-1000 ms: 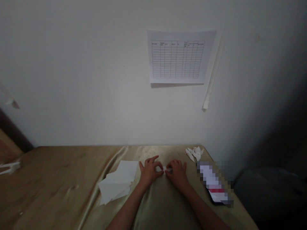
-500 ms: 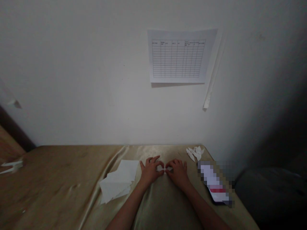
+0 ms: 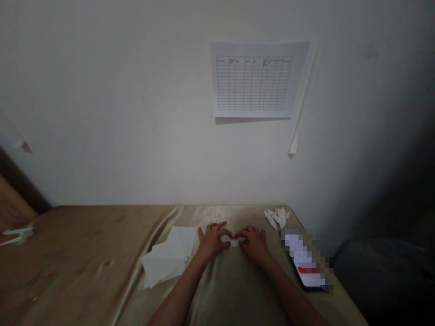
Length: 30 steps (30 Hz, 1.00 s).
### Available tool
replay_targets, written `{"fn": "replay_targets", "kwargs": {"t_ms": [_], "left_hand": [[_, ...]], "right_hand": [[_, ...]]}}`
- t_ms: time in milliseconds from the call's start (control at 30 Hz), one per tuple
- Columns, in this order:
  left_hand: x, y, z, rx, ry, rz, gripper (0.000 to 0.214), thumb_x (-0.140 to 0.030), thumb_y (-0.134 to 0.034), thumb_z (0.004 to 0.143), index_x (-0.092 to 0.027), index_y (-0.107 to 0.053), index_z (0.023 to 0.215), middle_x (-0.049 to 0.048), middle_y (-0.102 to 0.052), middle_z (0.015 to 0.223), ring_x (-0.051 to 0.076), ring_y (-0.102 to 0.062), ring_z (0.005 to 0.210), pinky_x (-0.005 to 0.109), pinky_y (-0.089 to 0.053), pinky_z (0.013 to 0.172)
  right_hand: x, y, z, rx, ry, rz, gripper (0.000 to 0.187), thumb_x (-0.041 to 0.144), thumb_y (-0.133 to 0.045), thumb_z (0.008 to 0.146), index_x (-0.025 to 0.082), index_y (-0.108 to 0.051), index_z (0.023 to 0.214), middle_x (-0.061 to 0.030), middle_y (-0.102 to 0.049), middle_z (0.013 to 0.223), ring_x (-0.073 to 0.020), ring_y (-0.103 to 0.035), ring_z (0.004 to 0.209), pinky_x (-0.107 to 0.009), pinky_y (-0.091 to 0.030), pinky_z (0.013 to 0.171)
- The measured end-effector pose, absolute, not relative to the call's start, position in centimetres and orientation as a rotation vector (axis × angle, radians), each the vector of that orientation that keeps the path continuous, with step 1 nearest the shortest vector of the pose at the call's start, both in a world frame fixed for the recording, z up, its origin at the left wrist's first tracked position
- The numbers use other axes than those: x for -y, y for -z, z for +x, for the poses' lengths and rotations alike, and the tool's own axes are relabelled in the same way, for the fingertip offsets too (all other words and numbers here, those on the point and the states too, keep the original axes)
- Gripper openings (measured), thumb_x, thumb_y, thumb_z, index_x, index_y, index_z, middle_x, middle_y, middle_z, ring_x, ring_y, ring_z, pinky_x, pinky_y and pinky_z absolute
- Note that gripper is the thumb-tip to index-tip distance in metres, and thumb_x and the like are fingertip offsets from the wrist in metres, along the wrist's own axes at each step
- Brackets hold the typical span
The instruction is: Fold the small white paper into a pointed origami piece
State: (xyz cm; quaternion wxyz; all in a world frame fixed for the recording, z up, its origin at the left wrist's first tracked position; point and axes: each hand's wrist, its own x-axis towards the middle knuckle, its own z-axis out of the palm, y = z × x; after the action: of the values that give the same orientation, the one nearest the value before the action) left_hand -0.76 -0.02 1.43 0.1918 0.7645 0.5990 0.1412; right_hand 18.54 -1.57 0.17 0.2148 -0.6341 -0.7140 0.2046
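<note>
My left hand [image 3: 212,240] and my right hand [image 3: 254,241] rest side by side on the tan cloth-covered table [image 3: 84,253], fingertips meeting. Between them lies a small white folded paper piece [image 3: 235,242], pinched and pressed down by the curled fingers of both hands. Most of that piece is hidden under the fingers. A loose stack of white paper sheets [image 3: 168,260] lies just left of my left hand.
Several small folded white paper pieces [image 3: 277,217] sit at the table's back right corner. A phone with a blurred screen [image 3: 304,262] lies near the right edge. A printed table sheet [image 3: 254,79] hangs on the white wall. White scraps [image 3: 16,234] lie far left.
Both hands stay in place; the fingertips have drawn closer together over the small paper piece. The view has shifted slightly.
</note>
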Motion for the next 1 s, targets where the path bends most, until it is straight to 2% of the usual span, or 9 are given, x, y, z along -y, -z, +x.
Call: {"fn": "replay_targets", "kwargs": {"t_ms": [233, 433, 533, 900, 1000], "left_hand": [[0.4, -1.3, -1.2, -1.681, -0.423, 2.138, 0.030, -0.033, -0.071, 0.077, -0.049, -0.073, 0.101, -0.0118, -0.048, 0.152, 0.031, -0.031, 0.146, 0.075, 0.002, 0.114], [0.7, -1.4, -0.3, -1.731, -0.487, 2.124, 0.016, -0.044, -0.074, 0.076, -0.043, -0.076, 0.092, -0.0092, -0.053, 0.149, 0.033, -0.033, 0.144, 0.078, 0.000, 0.112], [0.8, -1.1, 0.1, -1.750, -0.530, 2.132, 0.015, -0.046, -0.075, 0.076, -0.040, -0.075, 0.090, -0.0077, -0.055, 0.147, 0.034, -0.034, 0.143, 0.080, -0.001, 0.111], [0.5, -1.1, 0.0, -1.751, -0.476, 2.133, 0.016, -0.037, -0.073, 0.078, -0.042, -0.074, 0.093, -0.0093, -0.054, 0.147, 0.033, -0.034, 0.143, 0.079, -0.002, 0.111], [0.4, -1.2, -0.4, -1.726, -0.441, 2.131, 0.018, -0.037, -0.072, 0.078, -0.043, -0.074, 0.095, -0.0098, -0.053, 0.148, 0.032, -0.032, 0.145, 0.078, -0.001, 0.112]], "right_hand": [[1.7, 0.1, 18.8, 1.978, -0.577, -1.709, 0.041, 0.013, -0.055, 0.080, 0.042, -0.074, 0.103, -0.0008, -0.064, 0.116, -0.0235, -0.048, 0.125, -0.056, -0.004, 0.117], [1.8, -0.2, 18.5, 1.951, -0.513, -1.726, 0.019, 0.033, -0.061, 0.086, 0.036, -0.075, 0.098, -0.0027, -0.065, 0.113, -0.0249, -0.050, 0.122, -0.054, -0.008, 0.116], [1.7, -0.1, 18.3, 1.952, -0.475, -1.735, 0.017, 0.038, -0.064, 0.086, 0.033, -0.073, 0.098, -0.0036, -0.065, 0.113, -0.0254, -0.051, 0.121, -0.053, -0.012, 0.115], [1.3, 0.5, 18.7, 1.982, -0.485, -1.735, 0.022, 0.029, -0.064, 0.084, 0.034, -0.071, 0.104, -0.0026, -0.064, 0.115, -0.0258, -0.049, 0.124, -0.052, -0.008, 0.116], [1.2, 0.3, 19.0, 1.997, -0.524, -1.718, 0.025, 0.027, -0.063, 0.084, 0.034, -0.071, 0.106, -0.0020, -0.065, 0.115, -0.0246, -0.049, 0.123, -0.047, -0.013, 0.115]]}}
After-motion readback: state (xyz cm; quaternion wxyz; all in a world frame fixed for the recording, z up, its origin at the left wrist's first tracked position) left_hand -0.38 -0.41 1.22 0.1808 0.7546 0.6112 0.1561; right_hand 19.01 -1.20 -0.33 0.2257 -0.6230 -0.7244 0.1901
